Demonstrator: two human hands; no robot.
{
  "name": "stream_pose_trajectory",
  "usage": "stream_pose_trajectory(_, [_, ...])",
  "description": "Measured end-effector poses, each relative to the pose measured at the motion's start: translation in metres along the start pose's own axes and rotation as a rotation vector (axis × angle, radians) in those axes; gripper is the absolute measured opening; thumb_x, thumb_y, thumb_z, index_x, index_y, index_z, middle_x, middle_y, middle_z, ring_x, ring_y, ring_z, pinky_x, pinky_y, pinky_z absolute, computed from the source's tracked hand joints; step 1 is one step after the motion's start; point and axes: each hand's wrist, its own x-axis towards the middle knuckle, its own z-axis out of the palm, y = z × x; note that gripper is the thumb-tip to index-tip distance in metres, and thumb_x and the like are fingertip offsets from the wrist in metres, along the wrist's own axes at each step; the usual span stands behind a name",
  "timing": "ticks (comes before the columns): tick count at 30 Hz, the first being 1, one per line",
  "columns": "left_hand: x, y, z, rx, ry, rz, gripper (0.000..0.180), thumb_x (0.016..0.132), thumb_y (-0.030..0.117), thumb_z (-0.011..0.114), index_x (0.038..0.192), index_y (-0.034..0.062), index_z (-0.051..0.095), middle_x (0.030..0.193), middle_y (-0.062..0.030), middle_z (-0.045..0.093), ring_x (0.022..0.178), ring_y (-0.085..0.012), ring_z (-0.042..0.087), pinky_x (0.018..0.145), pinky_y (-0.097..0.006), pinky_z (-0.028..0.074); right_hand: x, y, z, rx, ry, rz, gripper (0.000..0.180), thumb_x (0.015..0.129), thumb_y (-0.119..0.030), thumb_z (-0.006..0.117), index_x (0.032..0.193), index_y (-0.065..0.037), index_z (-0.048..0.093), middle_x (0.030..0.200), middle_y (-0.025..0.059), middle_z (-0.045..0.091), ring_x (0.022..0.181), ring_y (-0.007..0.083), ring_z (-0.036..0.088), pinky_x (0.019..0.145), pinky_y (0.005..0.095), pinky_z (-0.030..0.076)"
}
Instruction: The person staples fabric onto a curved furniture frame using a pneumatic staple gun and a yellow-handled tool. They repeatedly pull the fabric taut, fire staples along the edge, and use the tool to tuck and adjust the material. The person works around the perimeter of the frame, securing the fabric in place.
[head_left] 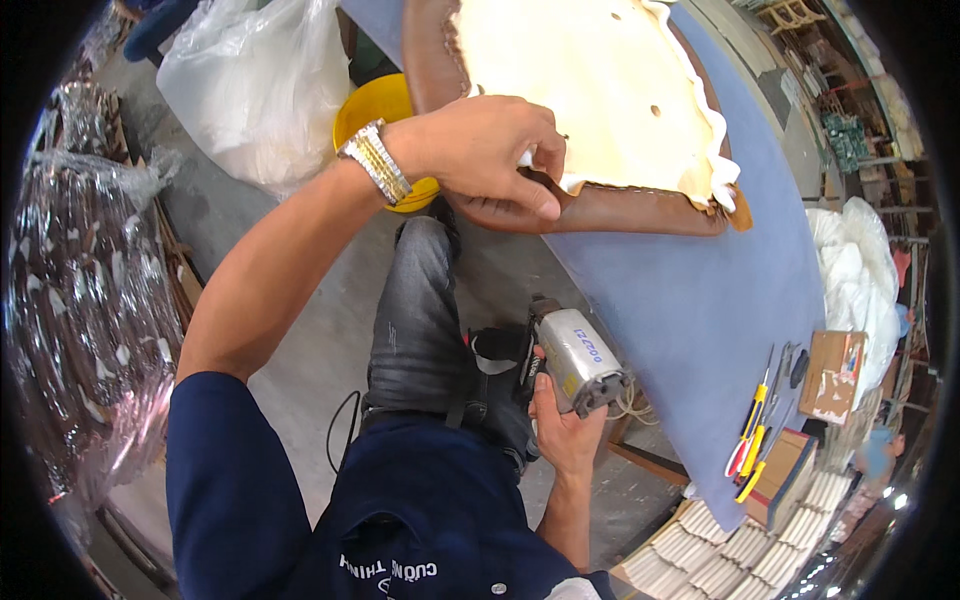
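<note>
While the right hand [568, 437] holds a tool [578, 352], the left [500, 148] touches upholstery [640, 211].

My right hand [570, 435], wrapped around a bulky silver-bodied handheld tool [575, 350], could pass over the curved blue-grey tabletop [690, 320] between the brown padded panel [640, 212] and the yellow-handled hand tools [748, 435]. The table's edge lies just beside the tool. At the panel's near left corner my bare left hand [500, 155] takes up the room, near a round yellow bucket [365, 110]. On the right, a brown cardboard box [833, 375] stands in the way.
</note>
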Motion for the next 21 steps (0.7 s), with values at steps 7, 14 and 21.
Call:
stream_pose_trajectory(7, [0.006,0.004,-0.003,-0.024,-0.140,-0.155,0.026,0.083,0.032,0.082,0.088,0.0070,0.076,0.088,-0.0059,0.072,0.085,-0.0258,0.068,0.077,-0.037,0.053,0.011,0.007,0.012,0.054,-0.001,-0.115,0.046,0.096,0.009,0.061,0.139,0.007,0.046,0.125,0.0195,0.067,0.071,0.0093,0.059,0.055,0.0246,0.050])
stream_pose_trajectory(14, [0.002,-0.002,0.002,-0.054,-0.060,-0.112,0.021,0.085,0.026,0.079,0.083,0.0053,0.073,0.080,-0.0064,0.067,0.074,-0.0250,0.064,0.070,-0.039,0.049,0.033,-0.012,0.029,0.026,0.051,-0.211,0.049,0.095,0.011,0.059,0.141,0.006,0.041,0.128,0.0237,0.065,0.073,0.0105,0.060,0.055,0.0250,0.051])
stream_pose_trajectory(21, [-0.005,-0.006,0.010,0.000,0.062,-0.064,0.020,0.085,0.023,0.078,0.080,0.0052,0.071,0.076,-0.0064,0.064,0.072,-0.0261,0.062,0.067,-0.039,0.047,0.039,-0.014,0.041,-0.039,0.026,-0.253,0.054,0.093,0.014,0.059,0.142,0.006,0.039,0.129,0.0263,0.065,0.075,0.0138,0.063,0.053,0.0264,0.051])
